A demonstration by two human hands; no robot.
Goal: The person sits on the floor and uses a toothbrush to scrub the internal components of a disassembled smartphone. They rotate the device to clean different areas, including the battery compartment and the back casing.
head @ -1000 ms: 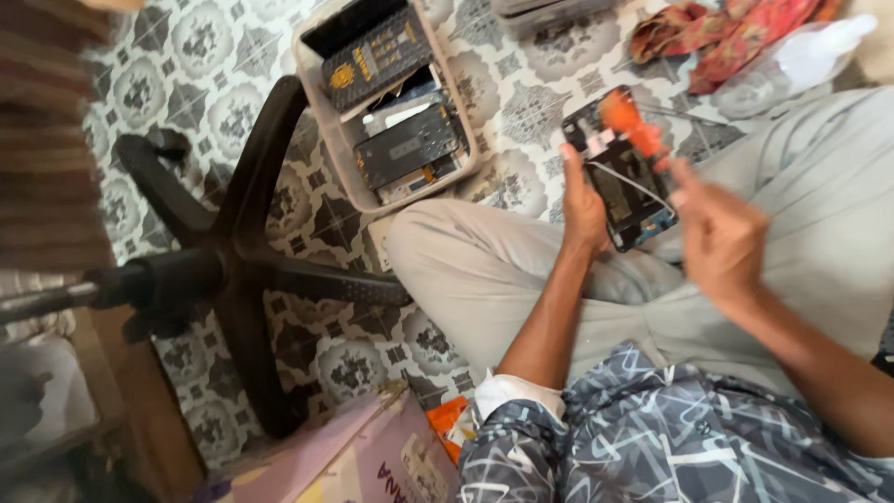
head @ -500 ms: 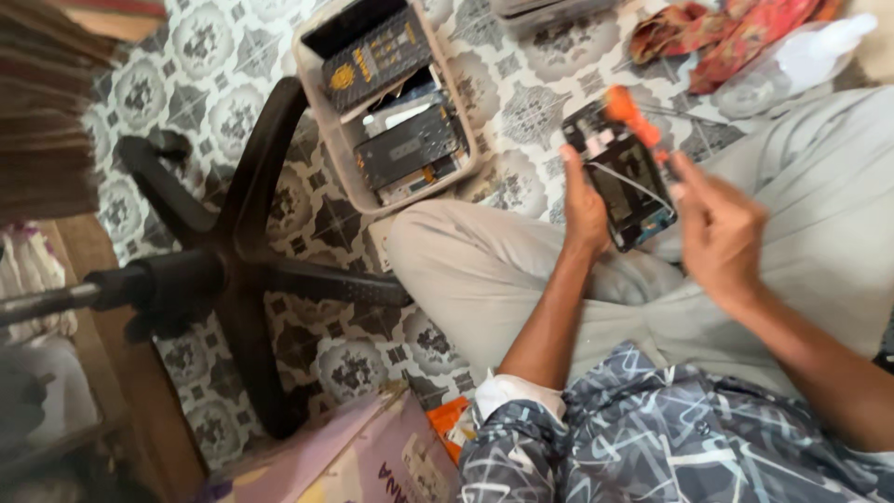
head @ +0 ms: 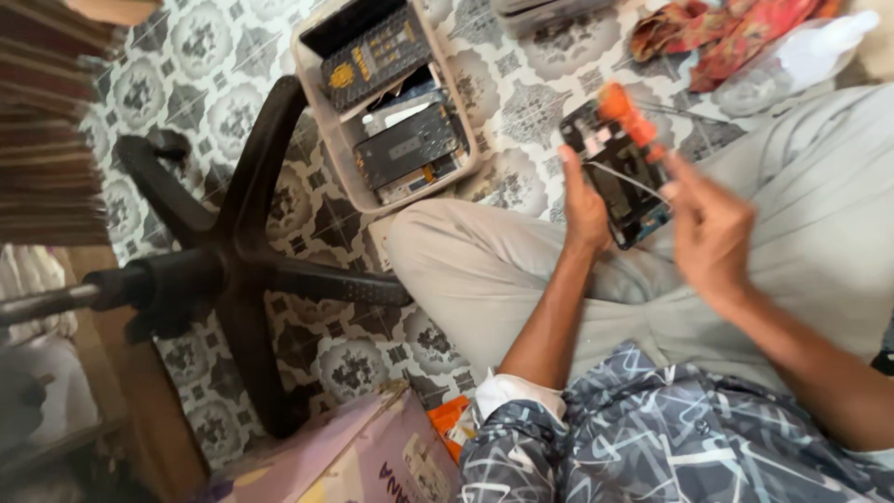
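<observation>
My left hand (head: 585, 207) grips the left edge of an opened black phone (head: 626, 183), held above my lap with its insides showing. My right hand (head: 710, 225) holds an orange-handled screwdriver (head: 629, 115) against the phone's upper part; a thin white wire or tool shaft runs across the phone toward my fingers. I sit cross-legged on the floor in beige trousers (head: 521, 270).
A pale plastic tray (head: 321, 130) with several phones and phone parts lies on the patterned floor tiles. A black office-chair base (head: 233, 261) stands to the left. A pink cardboard box (head: 354, 456) sits near my knee. Red cloth (head: 717, 33) and a white bottle (head: 819, 42) lie at top right.
The phone and both hands have stayed almost in place. My right hand shifted slightly along the phone with the screwdriver.
</observation>
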